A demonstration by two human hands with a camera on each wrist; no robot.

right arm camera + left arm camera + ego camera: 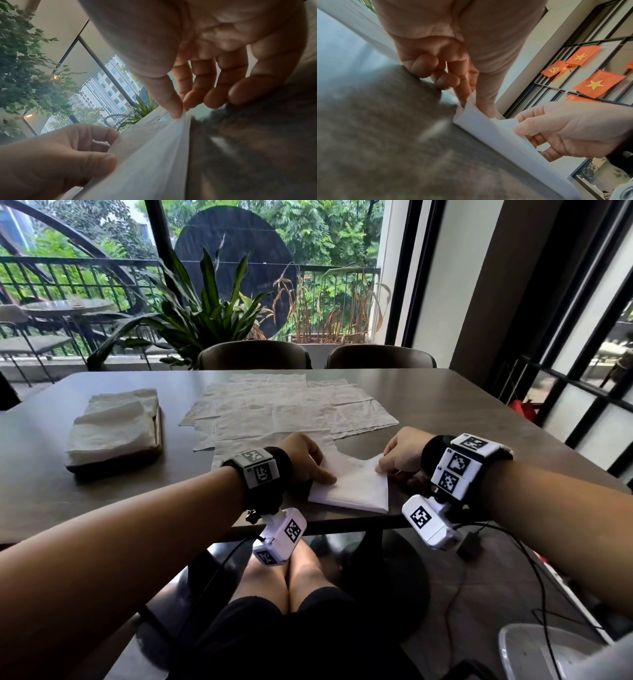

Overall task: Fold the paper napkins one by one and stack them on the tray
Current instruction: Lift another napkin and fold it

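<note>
A white paper napkin (352, 484) lies half folded near the table's front edge. My left hand (308, 458) pinches its left corner between thumb and fingers (465, 94). My right hand (399, 453) pinches the right corner between thumb and forefinger (173, 108), lifting that edge a little. The napkin (496, 132) (145, 155) sags between both hands. Several unfolded napkins (291, 409) lie spread across the middle of the table. At the left, a brown tray (159, 436) carries a stack of folded napkins (113, 426).
The dark table (462, 419) has bare surface to the right. Two chairs (255, 356) stand at the far side, with a potted plant (205, 309) behind. Cables (534, 577) run over the floor at the lower right.
</note>
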